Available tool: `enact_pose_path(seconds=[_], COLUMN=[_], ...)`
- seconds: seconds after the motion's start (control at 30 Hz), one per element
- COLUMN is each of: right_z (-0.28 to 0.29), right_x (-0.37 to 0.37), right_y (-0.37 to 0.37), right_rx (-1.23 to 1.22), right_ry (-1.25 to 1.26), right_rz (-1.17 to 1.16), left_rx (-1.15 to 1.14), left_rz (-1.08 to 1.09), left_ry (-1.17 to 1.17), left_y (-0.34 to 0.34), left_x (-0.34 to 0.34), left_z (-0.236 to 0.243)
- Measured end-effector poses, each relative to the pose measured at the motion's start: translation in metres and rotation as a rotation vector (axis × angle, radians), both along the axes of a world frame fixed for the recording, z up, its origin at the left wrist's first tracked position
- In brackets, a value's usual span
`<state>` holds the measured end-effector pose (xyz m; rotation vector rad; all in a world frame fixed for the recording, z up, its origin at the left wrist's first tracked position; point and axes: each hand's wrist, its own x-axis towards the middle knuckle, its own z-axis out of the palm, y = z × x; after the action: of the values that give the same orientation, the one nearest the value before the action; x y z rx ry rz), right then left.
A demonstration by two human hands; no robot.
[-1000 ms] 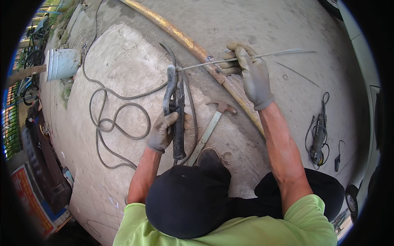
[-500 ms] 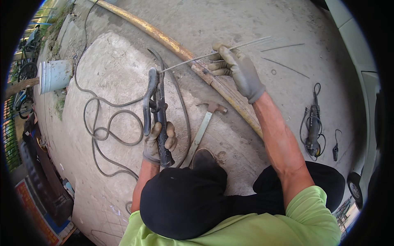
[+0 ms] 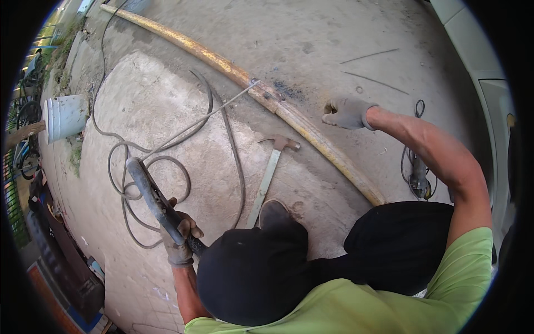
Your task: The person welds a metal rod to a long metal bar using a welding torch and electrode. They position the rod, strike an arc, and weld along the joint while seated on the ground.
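My gloved left hand grips a black welding electrode holder at lower left, with a long thin rod clamped in its end. The rod's far tip appears over the long rusty yellow pipe, near a dark-speckled patch of ground. My gloved right hand is right of the pipe, fingers curled; anything inside is hidden. Below the pipe a hammer with a pale flat handle lies on the concrete beside my dark shoe.
Looped cables spread at left; a white bucket lies at far left beside bicycles and clutter. Two loose rods lie at upper right, a corded power tool behind my right forearm. A pale vehicle borders the right.
My left hand has moved down and left, tilting the holder and rod. My right hand has let go of the rod and moved rightward.
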<state>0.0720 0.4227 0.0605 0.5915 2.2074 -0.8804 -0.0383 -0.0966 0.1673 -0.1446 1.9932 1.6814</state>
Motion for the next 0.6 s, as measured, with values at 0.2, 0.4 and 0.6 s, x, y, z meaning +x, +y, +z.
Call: enact_pose_path(seconds=[0.2, 0.4, 0.6], right_z=[-0.037, -0.064, -0.077], right_x=[0.041, 0.052, 0.041], right_y=[0.026, 0.014, 0.036], right_rx=[-0.040, 0.086, 0.117], right_ry=[0.026, 0.006, -0.007], right_rz=[-0.213, -0.014, -0.004], left_rx=[-0.044, 0.069, 0.021], left_rz=[0.054, 0.090, 0.083], left_ry=[0.039, -0.058, -0.055], left_y=[-0.002, -0.001, -0.004], left_x=[0.014, 0.014, 0.022], left_z=[0.012, 0.013, 0.008])
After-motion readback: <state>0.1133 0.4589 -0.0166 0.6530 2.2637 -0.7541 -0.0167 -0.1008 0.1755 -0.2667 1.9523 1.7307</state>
